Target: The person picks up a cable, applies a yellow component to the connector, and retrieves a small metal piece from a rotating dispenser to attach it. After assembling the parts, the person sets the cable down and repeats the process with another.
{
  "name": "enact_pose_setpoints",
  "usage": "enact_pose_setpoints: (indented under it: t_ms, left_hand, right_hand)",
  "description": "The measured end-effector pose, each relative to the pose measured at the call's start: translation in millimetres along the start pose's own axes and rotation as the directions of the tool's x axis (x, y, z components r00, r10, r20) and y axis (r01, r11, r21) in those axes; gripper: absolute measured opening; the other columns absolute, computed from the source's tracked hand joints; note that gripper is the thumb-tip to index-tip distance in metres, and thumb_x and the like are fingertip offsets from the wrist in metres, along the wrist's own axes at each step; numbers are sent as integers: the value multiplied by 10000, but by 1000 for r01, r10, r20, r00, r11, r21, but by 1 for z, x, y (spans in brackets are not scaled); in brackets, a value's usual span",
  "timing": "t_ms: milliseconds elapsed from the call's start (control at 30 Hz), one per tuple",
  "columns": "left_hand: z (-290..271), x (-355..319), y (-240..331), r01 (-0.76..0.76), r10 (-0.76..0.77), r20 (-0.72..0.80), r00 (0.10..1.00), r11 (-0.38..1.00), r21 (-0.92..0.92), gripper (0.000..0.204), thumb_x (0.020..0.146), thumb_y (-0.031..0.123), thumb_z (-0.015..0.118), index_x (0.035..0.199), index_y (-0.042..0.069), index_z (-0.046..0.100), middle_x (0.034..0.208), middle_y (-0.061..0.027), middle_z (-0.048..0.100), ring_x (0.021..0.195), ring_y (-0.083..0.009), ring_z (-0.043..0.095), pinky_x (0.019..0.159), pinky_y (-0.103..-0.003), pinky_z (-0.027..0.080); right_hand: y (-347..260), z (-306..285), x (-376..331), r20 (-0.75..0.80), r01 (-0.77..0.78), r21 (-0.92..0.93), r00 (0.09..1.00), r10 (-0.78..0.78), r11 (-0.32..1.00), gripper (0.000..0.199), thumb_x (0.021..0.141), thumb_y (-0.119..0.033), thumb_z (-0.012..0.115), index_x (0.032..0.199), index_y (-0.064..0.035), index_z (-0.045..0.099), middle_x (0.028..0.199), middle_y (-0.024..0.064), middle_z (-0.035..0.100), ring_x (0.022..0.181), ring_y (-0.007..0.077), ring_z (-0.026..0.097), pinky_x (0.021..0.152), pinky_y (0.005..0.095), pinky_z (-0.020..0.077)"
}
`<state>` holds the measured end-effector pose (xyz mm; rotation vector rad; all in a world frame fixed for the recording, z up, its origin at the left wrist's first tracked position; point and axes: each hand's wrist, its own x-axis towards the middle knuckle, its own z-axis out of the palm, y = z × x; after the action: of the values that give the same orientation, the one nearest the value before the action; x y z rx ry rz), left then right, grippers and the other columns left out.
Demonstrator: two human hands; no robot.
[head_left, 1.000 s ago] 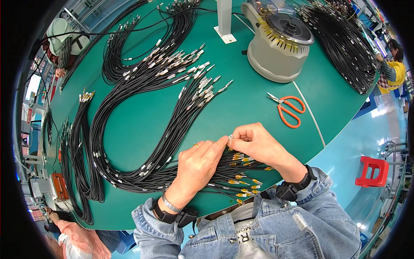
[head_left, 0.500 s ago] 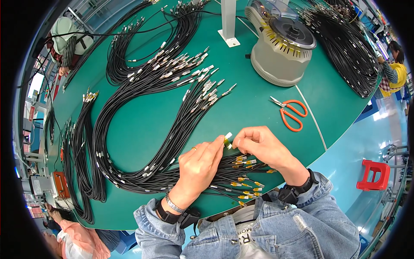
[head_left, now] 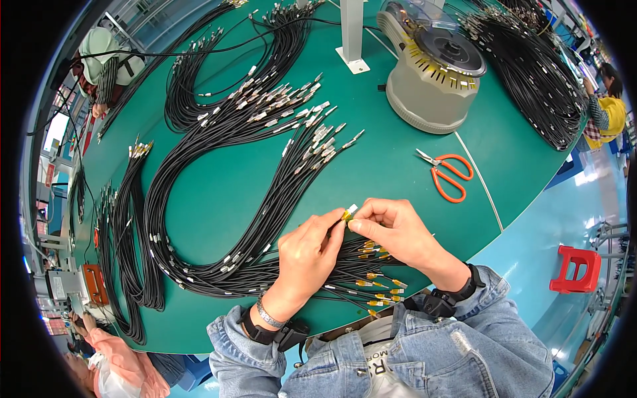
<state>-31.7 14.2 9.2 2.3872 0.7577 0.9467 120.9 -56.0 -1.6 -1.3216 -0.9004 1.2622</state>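
Observation:
Between my two hands is a cable connector (head_left: 352,209), silver at its tip with yellow tape around it. My left hand (head_left: 305,257) is closed on this cable end, thumb and forefinger pinching just below the tip. The thumb and forefinger of my right hand (head_left: 397,229) press together against the taped side; the fingers hide most of the tape. Beneath both hands lies a bundle of black cables (head_left: 345,270), several of its ends wrapped in yellow tape (head_left: 375,284). Orange-handled scissors (head_left: 452,176) rest beyond my right hand, with their blades apart.
A grey round tape dispenser (head_left: 431,99) with yellow strips stands at the back, beside a white metal post (head_left: 352,40). Looped black cables (head_left: 156,199) cover the left of the green table (head_left: 398,159). More cables (head_left: 531,86) lie far right. A red stool (head_left: 574,269) and other people are around.
My right hand has moved slightly left, and its fingertips now meet the connector. The loose piece of tape seen between the hands before is now pressed against the connector.

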Motion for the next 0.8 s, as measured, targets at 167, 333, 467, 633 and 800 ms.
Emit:
enact_pose_setpoints:
  t_ms: [167,333,467,633,800]
  left_hand:
    - [0,-2,2,174,-176,16,984,953,-247,168,783,-16,651,948,-9,627,734,-62,639,566,-70,568,491,-190,439]
    - [-4,-2,3,312,-284,132,950,894,-321,153,804,-1,636,955,-19,627,755,-53,646,604,-58,579,522,-182,447]
    - [-7,-2,3,354,-310,181,934,877,-325,145,807,0,630,951,-17,629,752,-48,644,608,-57,579,524,-178,442]
    - [-6,0,8,364,-321,183,929,881,-302,108,804,6,635,910,-13,627,714,-38,631,577,-55,563,504,-181,427]
    - [-6,1,7,245,-234,87,968,957,-157,87,798,11,645,878,-8,618,669,-49,614,541,-77,563,474,-203,417]
  right_hand:
    - [1,0,0,2,8,-31,1000,-8,999,143,853,-137,623,842,5,607,616,-56,491,556,11,393,477,203,327]
    - [-1,-1,-1,-11,-23,-74,1000,22,997,156,851,-151,626,847,4,607,610,-51,484,553,17,385,476,213,325]
    - [-4,-1,-1,4,-62,-99,998,62,993,130,866,-126,607,857,3,598,695,-42,526,631,14,433,538,198,354]
    - [-1,-2,-1,6,-75,-85,997,75,994,111,873,-106,593,872,5,592,756,-31,559,680,16,474,583,188,381]
    - [-6,-2,-1,15,-76,-65,997,77,995,107,871,-97,592,884,9,590,769,-24,568,691,20,488,597,188,391]
